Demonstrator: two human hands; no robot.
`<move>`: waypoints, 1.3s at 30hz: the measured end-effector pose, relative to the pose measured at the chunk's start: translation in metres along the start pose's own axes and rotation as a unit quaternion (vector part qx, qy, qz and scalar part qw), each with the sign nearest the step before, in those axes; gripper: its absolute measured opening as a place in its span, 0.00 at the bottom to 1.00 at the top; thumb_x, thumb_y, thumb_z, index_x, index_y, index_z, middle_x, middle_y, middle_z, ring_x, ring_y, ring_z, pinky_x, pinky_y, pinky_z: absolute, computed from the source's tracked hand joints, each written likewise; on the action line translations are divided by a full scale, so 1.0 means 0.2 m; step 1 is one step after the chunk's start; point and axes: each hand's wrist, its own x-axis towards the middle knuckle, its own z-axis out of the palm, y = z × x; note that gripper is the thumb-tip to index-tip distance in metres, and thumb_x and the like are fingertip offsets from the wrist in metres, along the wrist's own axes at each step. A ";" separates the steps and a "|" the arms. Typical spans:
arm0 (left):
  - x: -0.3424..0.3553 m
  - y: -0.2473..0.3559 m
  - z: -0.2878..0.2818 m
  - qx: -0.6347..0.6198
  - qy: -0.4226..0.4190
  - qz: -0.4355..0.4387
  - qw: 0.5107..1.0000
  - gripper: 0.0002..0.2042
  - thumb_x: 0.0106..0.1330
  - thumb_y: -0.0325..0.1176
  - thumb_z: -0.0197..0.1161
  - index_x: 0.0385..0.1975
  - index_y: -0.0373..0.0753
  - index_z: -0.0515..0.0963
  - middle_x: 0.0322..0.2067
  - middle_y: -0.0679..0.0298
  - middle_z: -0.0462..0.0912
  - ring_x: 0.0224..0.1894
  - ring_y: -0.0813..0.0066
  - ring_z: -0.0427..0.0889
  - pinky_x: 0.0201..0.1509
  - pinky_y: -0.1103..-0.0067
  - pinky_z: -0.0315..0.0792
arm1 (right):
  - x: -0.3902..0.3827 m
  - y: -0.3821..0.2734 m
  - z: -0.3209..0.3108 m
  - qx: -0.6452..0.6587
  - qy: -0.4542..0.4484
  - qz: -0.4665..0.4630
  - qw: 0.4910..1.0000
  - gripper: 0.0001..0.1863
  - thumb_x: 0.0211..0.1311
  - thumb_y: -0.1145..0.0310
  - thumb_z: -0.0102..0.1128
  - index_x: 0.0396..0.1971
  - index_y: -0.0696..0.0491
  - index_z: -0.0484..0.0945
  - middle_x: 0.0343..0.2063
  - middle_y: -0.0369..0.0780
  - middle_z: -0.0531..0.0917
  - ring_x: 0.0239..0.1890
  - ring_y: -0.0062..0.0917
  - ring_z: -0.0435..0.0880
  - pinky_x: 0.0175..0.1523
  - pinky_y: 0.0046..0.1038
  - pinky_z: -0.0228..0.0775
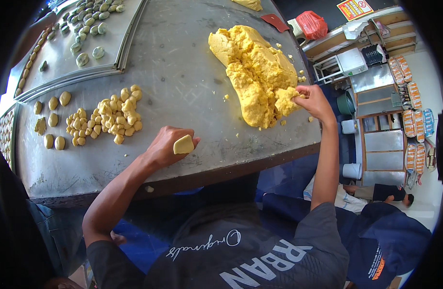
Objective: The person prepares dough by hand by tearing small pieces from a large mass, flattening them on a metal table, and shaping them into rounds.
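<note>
Here's the right hand (312, 102), its grip closed on a crumbly yellow lump (286, 101) right at the near right edge of the big yellow mass (253, 72) on the metal surface (183, 62)! Over on the left, the left hand (169, 145) has a flat pale dough piece (184, 144) in its grip, just right of the heaped dough balls (116, 115).
</note>
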 end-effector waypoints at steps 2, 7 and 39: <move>0.00 0.00 0.00 0.001 -0.001 0.000 1.000 0.16 0.62 0.37 0.61 0.16 0.36 0.69 0.15 0.53 0.71 0.20 0.49 0.70 0.25 0.65 0.66 | 0.01 -0.05 -0.01 0.099 0.004 -0.013 0.995 0.14 0.53 0.70 0.64 0.37 0.64 0.80 0.26 0.33 0.82 0.28 0.11 0.75 0.33 0.19 0.68; -0.01 -0.01 -0.01 0.000 0.003 0.005 1.000 0.16 0.62 0.37 0.61 0.16 0.36 0.69 0.15 0.53 0.71 0.21 0.49 0.70 0.25 0.65 0.66 | 0.15 -0.07 0.17 0.225 0.045 -0.046 0.972 0.20 0.56 0.69 0.66 0.44 0.67 0.76 0.33 0.36 0.82 0.31 0.12 0.77 0.36 0.18 0.69; -0.01 -0.01 0.01 0.048 -0.018 0.053 0.997 0.14 0.64 0.36 0.58 0.18 0.37 0.69 0.16 0.55 0.72 0.22 0.51 0.72 0.28 0.64 0.66 | -0.05 0.13 0.11 0.054 0.101 -0.003 0.993 0.21 0.55 0.73 0.62 0.49 0.64 0.75 0.35 0.46 0.84 0.35 0.24 0.83 0.40 0.24 0.73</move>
